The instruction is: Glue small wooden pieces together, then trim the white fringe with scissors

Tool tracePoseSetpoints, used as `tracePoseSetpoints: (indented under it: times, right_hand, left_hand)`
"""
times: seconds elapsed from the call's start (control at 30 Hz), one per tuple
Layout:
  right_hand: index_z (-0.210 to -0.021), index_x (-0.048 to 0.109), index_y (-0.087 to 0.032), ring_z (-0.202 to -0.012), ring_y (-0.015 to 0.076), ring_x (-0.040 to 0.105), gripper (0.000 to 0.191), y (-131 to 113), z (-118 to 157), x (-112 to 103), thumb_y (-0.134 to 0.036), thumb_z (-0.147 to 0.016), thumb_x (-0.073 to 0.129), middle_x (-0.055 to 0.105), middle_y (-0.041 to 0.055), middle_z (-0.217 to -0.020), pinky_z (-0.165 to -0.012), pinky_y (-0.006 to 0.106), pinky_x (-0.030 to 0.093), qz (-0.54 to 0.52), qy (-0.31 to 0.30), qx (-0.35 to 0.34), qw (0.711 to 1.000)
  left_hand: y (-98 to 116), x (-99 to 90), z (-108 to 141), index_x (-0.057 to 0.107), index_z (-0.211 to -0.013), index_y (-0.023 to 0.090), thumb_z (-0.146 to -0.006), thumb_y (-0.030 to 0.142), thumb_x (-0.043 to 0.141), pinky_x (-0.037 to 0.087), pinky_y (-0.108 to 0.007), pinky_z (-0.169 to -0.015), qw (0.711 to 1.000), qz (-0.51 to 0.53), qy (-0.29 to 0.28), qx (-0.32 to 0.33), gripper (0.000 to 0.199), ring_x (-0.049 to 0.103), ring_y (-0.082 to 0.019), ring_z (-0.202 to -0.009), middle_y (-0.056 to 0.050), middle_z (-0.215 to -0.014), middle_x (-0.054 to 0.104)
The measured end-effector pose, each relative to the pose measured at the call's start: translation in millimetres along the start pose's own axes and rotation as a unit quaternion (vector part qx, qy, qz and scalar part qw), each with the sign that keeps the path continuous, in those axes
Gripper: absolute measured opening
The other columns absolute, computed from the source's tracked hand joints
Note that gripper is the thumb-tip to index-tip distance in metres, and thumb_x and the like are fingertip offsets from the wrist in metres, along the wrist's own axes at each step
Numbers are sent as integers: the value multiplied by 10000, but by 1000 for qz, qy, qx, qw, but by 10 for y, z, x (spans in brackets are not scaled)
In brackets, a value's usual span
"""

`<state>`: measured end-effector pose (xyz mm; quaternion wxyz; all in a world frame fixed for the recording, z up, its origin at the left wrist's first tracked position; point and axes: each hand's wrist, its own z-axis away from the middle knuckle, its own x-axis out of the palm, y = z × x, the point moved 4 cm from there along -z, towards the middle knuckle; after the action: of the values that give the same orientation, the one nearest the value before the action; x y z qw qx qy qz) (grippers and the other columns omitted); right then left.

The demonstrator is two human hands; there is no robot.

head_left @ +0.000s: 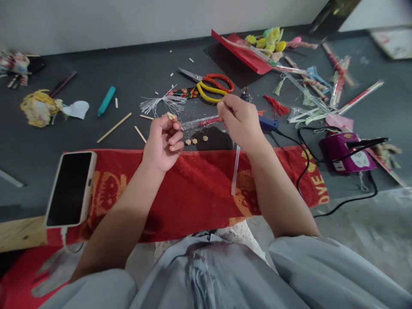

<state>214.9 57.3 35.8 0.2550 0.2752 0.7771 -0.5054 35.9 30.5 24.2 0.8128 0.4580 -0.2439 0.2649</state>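
Note:
My left hand (165,142) pinches a small beige piece (171,116) between thumb and forefinger, its other fingers loosely curled. To its right, my right hand (240,122) is closed in a pinch above the dark table; whatever its fingertips hold is hidden. A clear plastic sleeve with something red (208,121) in it lies between my hands, and I cannot tell whether the right fingers touch it. Several small beige flower-shaped pieces (195,141) rest just below. A blue corded tool (269,124) lies partly behind my right hand, and a translucent stick (236,171) lies under that wrist.
Red-handled scissors (219,81) and yellow-handled ones (210,92) lie beyond my hands, near white strands (164,102). A phone (71,189) sits left on a red towel (196,193). At right are a purple box (347,152) with black cords and wrapped sticks (360,96).

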Motion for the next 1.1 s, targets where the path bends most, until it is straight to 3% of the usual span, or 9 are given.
tracePoseSetpoints:
  times: [0.13, 0.23, 0.37, 0.5, 0.57, 0.67, 0.9, 1.1]
  right_hand:
    - [-565, 392, -203, -563, 112, 366, 407, -25, 6, 40, -378, -917, 501, 407, -11, -554, -594, 293, 272, 103, -37, 33, 993]
    - [-549, 422, -198, -549, 112, 351, 398, 2, 21, 90, -380, -878, 550, 423, -8, -535, -588, 296, 255, 122, -41, 37, 991]
    - [-723, 589, -202, -584, 137, 453, 129, 22, 38, 149, -297, -809, 604, 565, 5, -622, -601, 288, 308, 47, -7, -14, 999]
    - [-687, 590, -196, -567, 138, 473, 175, 5, 53, 183, -311, -815, 623, 541, -1, -578, -610, 298, 353, 18, -12, -17, 1000]
    - [-796, 620, -197, -568, 124, 489, 88, -57, 66, 186, -282, -801, 643, 572, -14, -620, -609, 288, 387, -32, -28, -37, 998]
    - [-959, 633, -213, -588, 112, 509, 149, -179, 92, 169, -283, -827, 629, 613, -20, -693, -612, 274, 432, -104, -37, -82, 991]
    - [-944, 677, -218, -635, 119, 526, 171, -330, 140, 129, -359, -866, 618, 593, -2, -713, -608, 280, 468, -128, 0, -147, 981]
    - [-934, 700, -241, -646, 115, 530, 169, -328, 152, 150, -370, -871, 612, 600, -7, -733, -625, 285, 473, -133, 5, -152, 979]
  left_hand:
    - [-9, 22, 16, 535, -701, 178, -863, 248, 560, 212, -106, -304, 1000, 21, -10, -21, 178, 305, 14, -345, 70, -554, 489]
    - [-23, 32, 20, 532, -704, 172, -899, 234, 485, 215, -94, -295, 999, 26, -12, -31, 210, 311, 12, -338, 65, -552, 485]
    - [-34, 34, 18, 524, -697, 180, -886, 242, 526, 209, -92, -287, 1000, -14, -2, -18, 199, 284, 10, -345, 61, -565, 485]
    - [-49, 38, 15, 514, -677, 187, -855, 353, 608, 211, -112, -288, 995, -96, -3, -2, 261, 268, 5, -357, 64, -578, 474]
    - [-63, 42, 15, 513, -669, 189, -830, 394, 641, 216, -129, -288, 992, -124, -13, 1, 290, 281, 0, -359, 65, -583, 475]
    - [-88, 40, 14, 528, -677, 188, -830, 398, 638, 225, -136, -290, 991, -134, -20, 0, 282, 303, -2, -364, 62, -597, 487]
    - [-124, 47, 9, 522, -688, 177, -822, 340, 648, 237, -120, -295, 990, -141, -20, 3, 246, 325, 6, -357, 72, -590, 502]
    - [-151, 36, 15, 525, -705, 176, -806, 330, 671, 247, -118, -302, 989, -150, -19, 3, 234, 350, 6, -365, 69, -597, 533]
